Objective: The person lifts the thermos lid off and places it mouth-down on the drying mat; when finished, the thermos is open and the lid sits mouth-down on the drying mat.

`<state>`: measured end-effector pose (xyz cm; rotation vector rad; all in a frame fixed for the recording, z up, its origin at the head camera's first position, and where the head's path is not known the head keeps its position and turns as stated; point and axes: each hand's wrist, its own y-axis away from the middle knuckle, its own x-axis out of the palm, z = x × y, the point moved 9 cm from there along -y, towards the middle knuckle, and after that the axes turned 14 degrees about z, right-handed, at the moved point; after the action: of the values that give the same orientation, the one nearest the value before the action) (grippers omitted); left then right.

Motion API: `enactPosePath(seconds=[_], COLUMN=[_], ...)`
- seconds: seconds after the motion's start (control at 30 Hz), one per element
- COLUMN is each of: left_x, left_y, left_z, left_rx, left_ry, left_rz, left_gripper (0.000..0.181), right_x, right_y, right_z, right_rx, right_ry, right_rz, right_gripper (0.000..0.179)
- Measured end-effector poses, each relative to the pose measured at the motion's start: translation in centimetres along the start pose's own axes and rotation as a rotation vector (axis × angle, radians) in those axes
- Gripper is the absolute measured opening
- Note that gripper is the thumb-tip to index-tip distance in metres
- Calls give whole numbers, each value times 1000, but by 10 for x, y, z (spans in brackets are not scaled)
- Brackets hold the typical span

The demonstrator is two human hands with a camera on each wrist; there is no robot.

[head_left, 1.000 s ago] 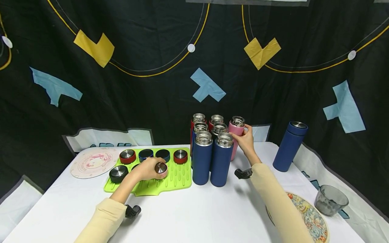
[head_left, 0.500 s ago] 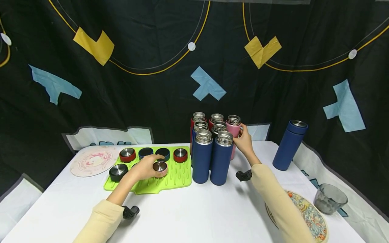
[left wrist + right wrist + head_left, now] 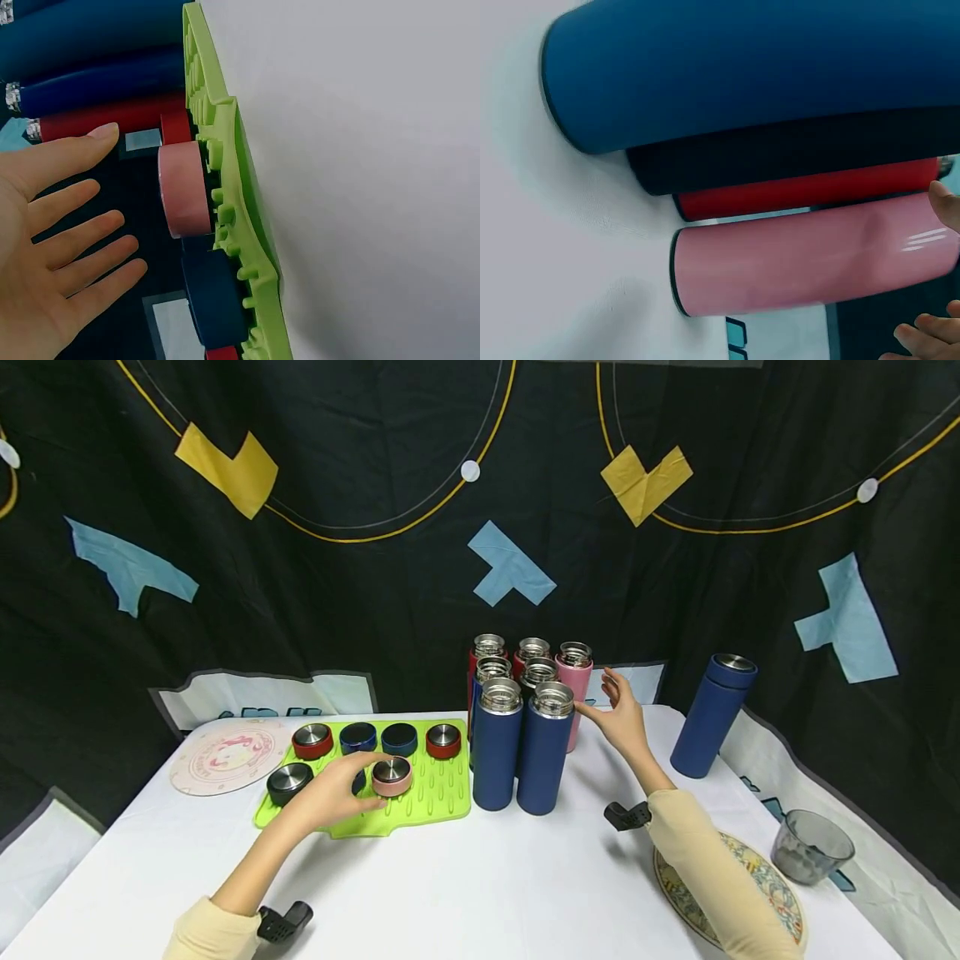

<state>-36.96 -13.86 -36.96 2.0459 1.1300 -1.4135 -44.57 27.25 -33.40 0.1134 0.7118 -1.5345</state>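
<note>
On the green drying mat [image 3: 442,797], a pink lid [image 3: 392,779] stands with its steel top up. My left hand [image 3: 330,792] is just to its left, fingers spread and apart from it, as the left wrist view confirms. A pink bottle [image 3: 574,675], lidless and upright, stands at the back right of a tight group of bottles. My right hand [image 3: 622,722] hovers just right of it, fingers loosely parted and holding nothing. In the right wrist view, the pink bottle [image 3: 810,259] shows whole along its side, with fingertips [image 3: 922,341] near its upper end.
Lidless blue [image 3: 497,752], red and dark bottles crowd the middle. Red [image 3: 312,741], black and blue lids share the mat. A capped blue bottle [image 3: 712,718], a glass [image 3: 813,847] and a patterned plate [image 3: 686,893] are at the right; a round pink-printed mat [image 3: 225,760] lies left.
The pink bottle moved left against the group, and my right hand let go and drew away rightward. My left hand released the pink lid onto the mat and pulled back left.
</note>
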Motion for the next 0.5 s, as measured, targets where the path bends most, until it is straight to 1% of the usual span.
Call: enactPosePath(seconds=[0.13,0.23,0.33,0.5], left_x=[-2,-1,4,13], left_y=[14,24,34,47], left_z=[-7,-8,-5,5], left_rx=[18,25,17,-16], left_ry=[-8,-10,1,19], left_rz=[-2,-1,14,64], left_gripper=[60,60,60,60], right_x=[-15,-27,-39,-63], right_y=[14,25,37,60], right_z=[2,2,1,2], right_rx=[-4,-3,9,27], right_ry=[-5,-11,-5,18], right_rz=[-44,-82,-111,-176], right_gripper=[85,82,81,80])
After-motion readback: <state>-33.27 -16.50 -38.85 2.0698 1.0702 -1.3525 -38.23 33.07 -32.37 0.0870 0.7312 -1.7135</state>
